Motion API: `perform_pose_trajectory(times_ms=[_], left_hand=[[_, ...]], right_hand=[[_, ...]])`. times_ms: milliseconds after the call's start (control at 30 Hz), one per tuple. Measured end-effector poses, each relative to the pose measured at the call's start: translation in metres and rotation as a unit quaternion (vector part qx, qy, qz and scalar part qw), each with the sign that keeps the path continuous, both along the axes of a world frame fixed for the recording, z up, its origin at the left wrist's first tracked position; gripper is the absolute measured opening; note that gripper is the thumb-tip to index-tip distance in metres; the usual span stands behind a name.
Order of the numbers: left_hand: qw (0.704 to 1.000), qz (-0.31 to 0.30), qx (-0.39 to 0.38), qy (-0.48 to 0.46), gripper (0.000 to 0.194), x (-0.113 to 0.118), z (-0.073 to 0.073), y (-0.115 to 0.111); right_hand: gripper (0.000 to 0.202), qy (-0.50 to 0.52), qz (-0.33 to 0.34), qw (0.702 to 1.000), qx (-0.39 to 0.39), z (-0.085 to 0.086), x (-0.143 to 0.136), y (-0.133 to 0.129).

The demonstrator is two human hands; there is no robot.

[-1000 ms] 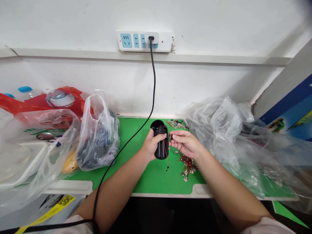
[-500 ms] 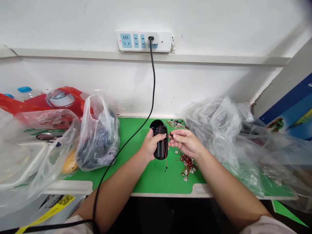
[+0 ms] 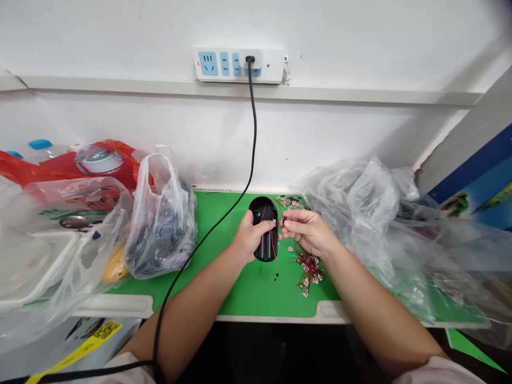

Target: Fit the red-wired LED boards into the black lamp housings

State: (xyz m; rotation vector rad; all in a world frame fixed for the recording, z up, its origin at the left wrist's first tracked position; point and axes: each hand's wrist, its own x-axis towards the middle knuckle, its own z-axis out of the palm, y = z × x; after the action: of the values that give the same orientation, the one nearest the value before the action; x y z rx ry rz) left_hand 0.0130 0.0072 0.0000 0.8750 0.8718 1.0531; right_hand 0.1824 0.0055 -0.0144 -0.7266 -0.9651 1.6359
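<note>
Currently: left hand (image 3: 248, 237) clamped around black casing (image 3: 266, 252), thumb across its face, over green tabletop (image 3: 248, 301) | right hand (image 3: 307, 230) pinching small dark piece (image 3: 284, 219) just beside casing's right edge | red wire (image 3: 275, 249) trailing from casing | wired parts (image 3: 309, 268) heaped near right hand

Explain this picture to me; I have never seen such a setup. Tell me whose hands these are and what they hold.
No machine here: these are a person's bare hands, seen from a camera worn on that person's head, looking forward and down. The left hand grips a black casing, with a thin red wire trailing past its lower end. The right hand pinches a small dark piece, too small to identify. On the green surface lie two heaps of small wired parts, with plastic bags to either side.
</note>
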Motion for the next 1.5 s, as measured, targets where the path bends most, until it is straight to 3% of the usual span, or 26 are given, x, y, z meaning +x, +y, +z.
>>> perform_pose_trajectory(times_ms=[300, 500, 900, 1200, 1300, 1400, 1500], left_hand=[[0.999, 0.026, 0.034, 0.002, 0.055, 0.002, -0.003, 0.002], [0.997, 0.024, 0.077, 0.005, 0.059, 0.005, -0.009, 0.002], [0.996, 0.02, 0.083, 0.005, 0.063, 0.005, -0.012, 0.002], [0.989, 0.041, 0.123, 0.076, 0.059, 0.005, -0.019, 0.007], [0.987, 0.042, 0.118, 0.096, 0.054, 0.003, -0.019, 0.01], [0.98, 0.07, 0.136, 0.125, 0.043, 0.0, -0.021, 0.012], [0.971, 0.098, 0.164, 0.147, 0.037, -0.001, -0.022, 0.014]], right_hand=[[0.022, -0.003, -0.007, 1.0, -0.011, 0.006, 0.0, -0.001], [0.023, -0.058, -0.039, 0.998, 0.005, 0.003, -0.004, -0.003], [0.023, -0.113, -0.068, 0.991, 0.03, 0.001, -0.008, -0.005], [0.027, -0.147, -0.072, 0.986, 0.018, -0.002, -0.013, -0.005], [0.027, -0.267, -0.075, 0.955, 0.107, 0.001, -0.019, -0.01], [0.038, -0.383, -0.113, 0.888, 0.227, 0.001, -0.027, -0.015], [0.033, -0.43, -0.157, 0.837, 0.3, -0.003, -0.034, -0.019]])
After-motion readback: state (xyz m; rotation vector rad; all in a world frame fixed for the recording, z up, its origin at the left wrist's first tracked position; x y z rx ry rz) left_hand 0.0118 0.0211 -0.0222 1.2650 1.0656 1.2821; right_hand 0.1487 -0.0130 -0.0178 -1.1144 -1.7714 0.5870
